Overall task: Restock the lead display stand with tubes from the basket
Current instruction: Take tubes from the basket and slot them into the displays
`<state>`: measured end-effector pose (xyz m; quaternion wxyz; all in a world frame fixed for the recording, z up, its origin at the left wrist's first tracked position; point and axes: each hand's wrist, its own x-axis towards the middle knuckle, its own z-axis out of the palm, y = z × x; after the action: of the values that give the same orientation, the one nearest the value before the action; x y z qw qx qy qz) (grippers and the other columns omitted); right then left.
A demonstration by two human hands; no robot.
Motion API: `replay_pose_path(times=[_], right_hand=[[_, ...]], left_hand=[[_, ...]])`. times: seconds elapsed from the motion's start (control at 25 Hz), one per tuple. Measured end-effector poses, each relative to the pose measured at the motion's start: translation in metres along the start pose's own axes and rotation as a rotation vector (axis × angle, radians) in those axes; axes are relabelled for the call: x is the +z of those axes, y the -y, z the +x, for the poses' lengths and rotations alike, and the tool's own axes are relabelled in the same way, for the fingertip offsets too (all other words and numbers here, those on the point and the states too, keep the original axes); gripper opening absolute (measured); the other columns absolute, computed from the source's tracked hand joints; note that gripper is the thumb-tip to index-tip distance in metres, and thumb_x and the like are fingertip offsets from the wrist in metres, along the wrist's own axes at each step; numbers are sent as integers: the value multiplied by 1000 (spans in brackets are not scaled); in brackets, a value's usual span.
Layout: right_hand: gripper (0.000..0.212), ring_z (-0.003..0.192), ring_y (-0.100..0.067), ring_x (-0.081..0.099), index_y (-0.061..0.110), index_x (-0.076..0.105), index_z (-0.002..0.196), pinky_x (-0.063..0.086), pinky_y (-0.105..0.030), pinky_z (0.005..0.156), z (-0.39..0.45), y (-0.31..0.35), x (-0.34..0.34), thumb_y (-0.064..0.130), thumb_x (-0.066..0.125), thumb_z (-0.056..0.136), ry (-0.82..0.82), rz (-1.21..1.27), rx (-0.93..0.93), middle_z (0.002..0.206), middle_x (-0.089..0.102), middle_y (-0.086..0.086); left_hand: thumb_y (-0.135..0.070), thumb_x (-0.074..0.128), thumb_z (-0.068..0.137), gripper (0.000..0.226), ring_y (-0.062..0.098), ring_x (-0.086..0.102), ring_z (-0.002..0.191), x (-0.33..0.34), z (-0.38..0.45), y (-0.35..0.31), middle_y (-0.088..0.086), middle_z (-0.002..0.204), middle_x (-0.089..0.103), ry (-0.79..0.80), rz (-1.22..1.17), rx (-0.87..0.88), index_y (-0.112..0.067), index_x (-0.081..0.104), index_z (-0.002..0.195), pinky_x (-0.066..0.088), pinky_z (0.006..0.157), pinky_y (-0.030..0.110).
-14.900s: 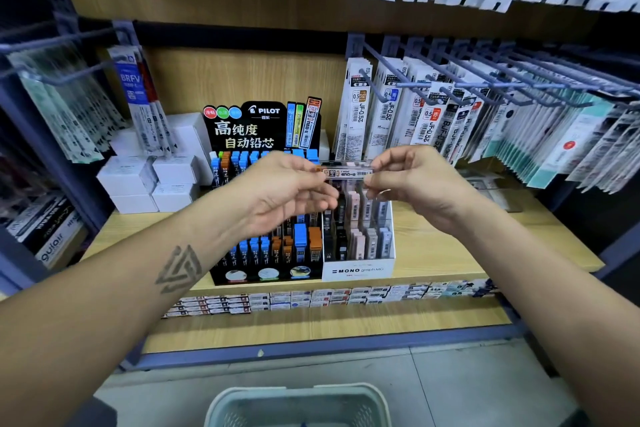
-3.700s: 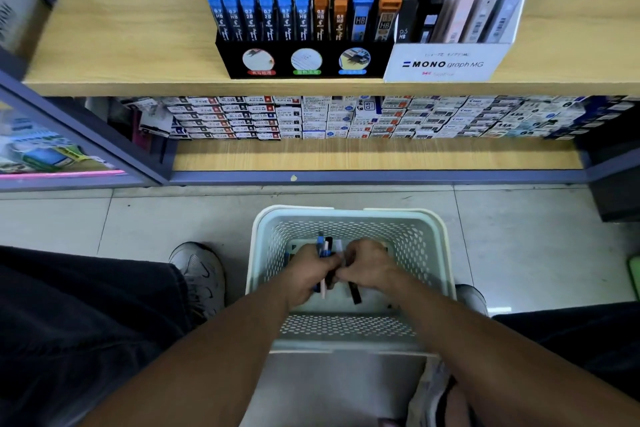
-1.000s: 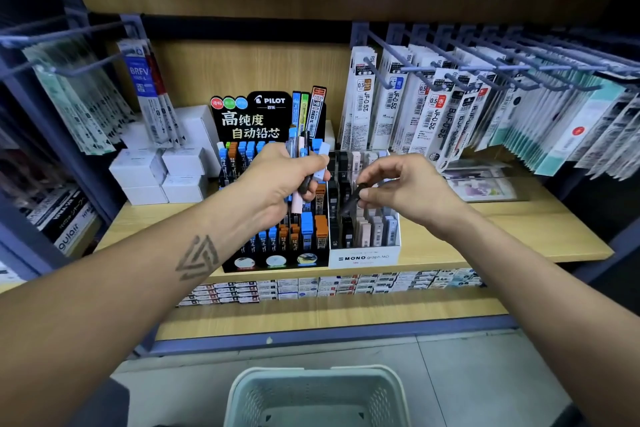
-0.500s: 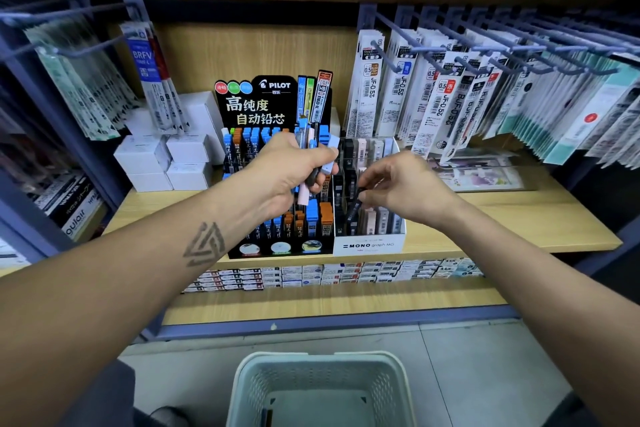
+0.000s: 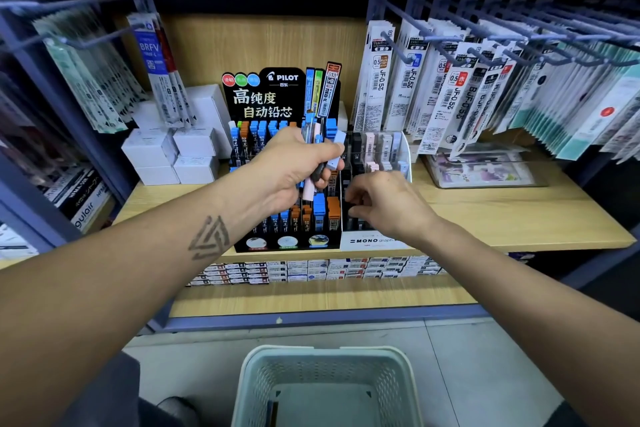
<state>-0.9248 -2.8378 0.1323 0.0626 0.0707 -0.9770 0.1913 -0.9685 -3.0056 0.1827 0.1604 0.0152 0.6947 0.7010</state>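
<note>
My left hand [image 5: 294, 168] grips a bundle of lead tubes [image 5: 317, 140], blue, pink and dark, held upright in front of the black Pilot display stand [image 5: 277, 97]. My right hand [image 5: 384, 203] reaches into the front left of the white Mono display stand [image 5: 370, 241], its curled fingers pinching a dark tube [image 5: 355, 211] low in a slot. The stands sit side by side on the wooden shelf [image 5: 502, 218]. The pale green basket [image 5: 325, 385] is on the floor below, with a dark tube partly visible inside.
White boxes [image 5: 173, 152] are stacked left of the Pilot stand. Refill packs hang on metal hooks [image 5: 485, 45] at right and at left [image 5: 90, 73]. A clear tray [image 5: 485, 170] lies right of the Mono stand. Small boxes [image 5: 311, 269] line the lower shelf.
My right hand has dropped with the dark tube from mid-height into the front of the Mono stand. My left hand has kept its bundle raised and nearly still.
</note>
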Motion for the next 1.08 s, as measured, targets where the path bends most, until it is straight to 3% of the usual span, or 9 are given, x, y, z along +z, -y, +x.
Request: replay_pose_path(times=[0.16,0.32,0.44,0.52,0.56,0.8,1.08], right_hand=[[6,94,-22,59,21,74,82,50,-36,77,-2,0,10,23,79,81,-30,-118,-78,93,61,6],[9,88,-17,61,19,79,94,49,-29,79,6,-4,-8,16,72,88,-51,15,-28,94,62,5],[12,75,-12,65,12,76,102,49,-22,70,9,-5,-38,10,70,91,-136,643,213,92,74,-3],[16,71,-20,65,4,72,107,50,-24,66,7,-1,-43,6,68,91,-63,1104,285,87,74,-11],[18,69,-22,65,1,71,108,50,-27,66,5,1,-40,5,68,91,-16,1213,291,84,73,-13],[20,66,-21,64,-2,70,102,56,-24,68,6,-7,-36,-9,69,84,-74,1306,337,74,70,-13],[24,71,-21,70,-3,71,106,59,-25,71,3,-16,-39,-11,66,84,-37,1393,282,81,74,-16]], left_hand=[[-6,68,93,27,12,50,48,1,-2,0,15,72,69,8,3,5,9,61,114,40,41,22],[-6,68,93,24,11,50,46,3,-2,0,15,71,69,33,15,-18,7,61,112,38,41,21],[-6,69,92,15,11,49,46,4,-3,4,17,74,70,83,25,-54,2,63,104,38,41,20],[-6,70,91,8,11,48,44,7,-6,8,17,74,69,144,31,-79,-2,65,97,38,40,19],[-6,71,91,6,11,48,44,8,-7,10,17,74,69,176,28,-94,-3,67,94,38,40,19],[0,68,91,4,12,47,46,9,-6,13,27,89,71,218,35,-159,0,67,94,38,39,18],[6,66,89,9,11,45,42,6,-2,12,31,97,72,196,22,-181,-3,65,89,36,38,17]])
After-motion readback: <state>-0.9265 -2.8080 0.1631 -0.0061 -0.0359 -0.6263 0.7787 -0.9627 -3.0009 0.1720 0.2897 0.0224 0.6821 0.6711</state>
